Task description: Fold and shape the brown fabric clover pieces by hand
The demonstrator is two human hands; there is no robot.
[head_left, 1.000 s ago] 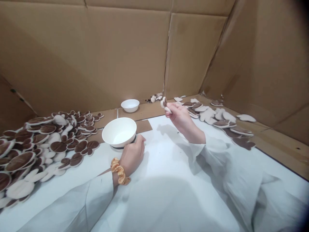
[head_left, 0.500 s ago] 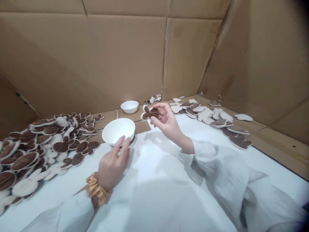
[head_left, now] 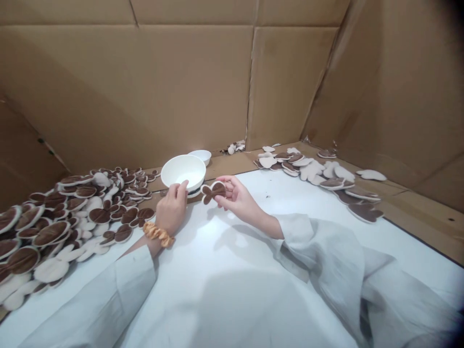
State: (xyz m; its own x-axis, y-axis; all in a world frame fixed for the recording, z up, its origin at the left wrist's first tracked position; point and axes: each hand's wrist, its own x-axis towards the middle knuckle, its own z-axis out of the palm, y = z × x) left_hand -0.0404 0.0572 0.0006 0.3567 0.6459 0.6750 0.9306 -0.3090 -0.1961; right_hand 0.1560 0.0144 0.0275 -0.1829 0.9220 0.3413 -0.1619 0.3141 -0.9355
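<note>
A small brown-and-white plush piece (head_left: 213, 192) with rounded ears is pinched between the thumb and fingers of my right hand (head_left: 235, 195), over the white table. My left hand (head_left: 172, 205) touches the near rim of a large white bowl (head_left: 181, 170), its fingers closed on the edge. The bowl leans a little, and a dark-edged item shows under its right side. Behind it, a smaller white bowl (head_left: 203, 156) is partly hidden.
A big heap of brown and white plush pieces (head_left: 54, 232) covers the left side. Flat pieces (head_left: 311, 170) lie along the back right. Cardboard walls (head_left: 195, 87) enclose the white table (head_left: 203, 270).
The large bowl has moved away towards the smaller bowl, with my left hand at its rim. My right hand has come lower and slightly left with the plush piece.
</note>
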